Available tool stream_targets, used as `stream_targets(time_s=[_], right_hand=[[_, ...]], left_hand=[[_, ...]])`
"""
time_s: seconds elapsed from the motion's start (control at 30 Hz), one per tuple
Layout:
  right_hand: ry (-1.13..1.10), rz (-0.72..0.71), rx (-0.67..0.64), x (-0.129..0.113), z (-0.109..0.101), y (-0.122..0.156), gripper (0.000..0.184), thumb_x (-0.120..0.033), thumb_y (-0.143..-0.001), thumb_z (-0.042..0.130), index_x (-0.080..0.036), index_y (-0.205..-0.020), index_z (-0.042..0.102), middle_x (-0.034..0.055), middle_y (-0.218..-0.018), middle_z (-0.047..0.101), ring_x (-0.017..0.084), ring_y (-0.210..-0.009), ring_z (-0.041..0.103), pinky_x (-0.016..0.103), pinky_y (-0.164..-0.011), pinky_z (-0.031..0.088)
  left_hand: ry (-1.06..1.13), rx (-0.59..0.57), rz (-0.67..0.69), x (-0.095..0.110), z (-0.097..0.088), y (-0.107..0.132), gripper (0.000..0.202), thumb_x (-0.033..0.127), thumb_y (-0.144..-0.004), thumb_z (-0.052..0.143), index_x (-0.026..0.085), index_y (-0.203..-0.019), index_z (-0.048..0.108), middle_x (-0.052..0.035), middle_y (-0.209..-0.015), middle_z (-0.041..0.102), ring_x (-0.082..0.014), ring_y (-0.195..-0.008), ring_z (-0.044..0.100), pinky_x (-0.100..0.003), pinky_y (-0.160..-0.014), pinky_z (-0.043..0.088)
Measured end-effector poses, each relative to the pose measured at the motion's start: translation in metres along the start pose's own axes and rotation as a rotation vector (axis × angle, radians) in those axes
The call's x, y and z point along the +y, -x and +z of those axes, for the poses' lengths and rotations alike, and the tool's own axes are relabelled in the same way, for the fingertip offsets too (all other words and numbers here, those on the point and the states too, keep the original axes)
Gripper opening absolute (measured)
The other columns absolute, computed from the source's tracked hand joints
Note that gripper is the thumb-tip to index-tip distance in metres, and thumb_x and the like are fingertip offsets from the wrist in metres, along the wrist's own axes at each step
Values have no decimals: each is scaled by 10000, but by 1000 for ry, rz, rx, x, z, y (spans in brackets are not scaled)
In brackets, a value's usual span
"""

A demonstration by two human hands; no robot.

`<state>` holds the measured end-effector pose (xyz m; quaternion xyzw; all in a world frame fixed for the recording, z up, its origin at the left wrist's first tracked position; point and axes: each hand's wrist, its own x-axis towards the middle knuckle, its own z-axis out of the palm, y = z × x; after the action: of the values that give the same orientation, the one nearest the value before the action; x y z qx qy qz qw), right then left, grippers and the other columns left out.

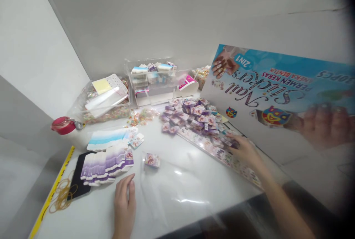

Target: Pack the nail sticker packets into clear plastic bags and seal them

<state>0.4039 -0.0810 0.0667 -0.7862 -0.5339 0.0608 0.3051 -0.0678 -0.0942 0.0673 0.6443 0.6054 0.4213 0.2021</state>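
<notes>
My left hand (125, 204) rests on the white table with its fingers stretched out and nothing in it. Just beyond it lies a clear plastic bag (177, 191) with one small purple-and-white printed box (152, 160) in or on its far end. At the right, the fingers of my right hand (244, 150) close around a small box at the near edge of a pile of similar boxes (194, 115); my fingers partly cover it. Under the pile runs a strip of nail sticker sheets (222, 155).
Fanned purple cards (107, 163) and blue cards (111, 139) lie left, near rubber bands (62, 196) and a red-lidded bottle (65, 128). Behind stand a clear box of cards (155, 83) and a candy-filled tray (105, 98). A large printed board (277, 102) stands right.
</notes>
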Motion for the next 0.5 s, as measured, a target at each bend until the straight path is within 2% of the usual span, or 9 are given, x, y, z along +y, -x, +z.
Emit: stream_targets(time_s=[0.1, 0.2, 0.27, 0.4, 0.5], right_hand=[[-144, 41, -124, -2, 0, 7, 469, -436, -704, 606, -189, -1101, 640, 97, -1176, 634, 265, -1042, 592, 362, -894, 444], [-226, 202, -104, -3, 2, 5, 504, -502, -732, 559, -159, -1090, 643, 108, -1152, 644, 239, -928, 638, 315, -782, 485], [-162, 258, -71, -1, 5, -1, 545, -525, -704, 563, -121, -1056, 655, 131, -1104, 658, 247, -899, 641, 313, -756, 481], [-8, 283, -103, 6, 12, -17, 463, -542, -679, 559, -131, -858, 675, 107, -817, 698, 254, -754, 640, 328, -668, 454], [7, 280, -134, 7, 14, -24, 339, -504, -674, 567, -170, -718, 607, 56, -661, 662, 218, -627, 613, 297, -577, 420]], left_hand=[[9, -12, -22, 0, 0, 0, 325, 396, -898, 411, 183, -1051, 603, -87, -1075, 622, -228, -1040, 567, -408, -943, 442], [15, -15, -27, -1, 0, 0, 324, 392, -899, 410, 176, -1046, 603, -90, -1072, 620, -229, -1043, 560, -412, -949, 433], [15, -17, -28, -1, 1, -1, 323, 393, -898, 411, 177, -1039, 605, -91, -1068, 622, -232, -1043, 561, -416, -949, 432], [13, -16, -31, -1, 1, -2, 327, 411, -891, 417, 186, -1026, 614, -93, -1059, 628, -241, -1033, 568, -420, -933, 446], [10, -14, -28, -2, 1, -3, 329, 419, -886, 422, 187, -1011, 619, -92, -1049, 632, -243, -1021, 576, -422, -926, 452]])
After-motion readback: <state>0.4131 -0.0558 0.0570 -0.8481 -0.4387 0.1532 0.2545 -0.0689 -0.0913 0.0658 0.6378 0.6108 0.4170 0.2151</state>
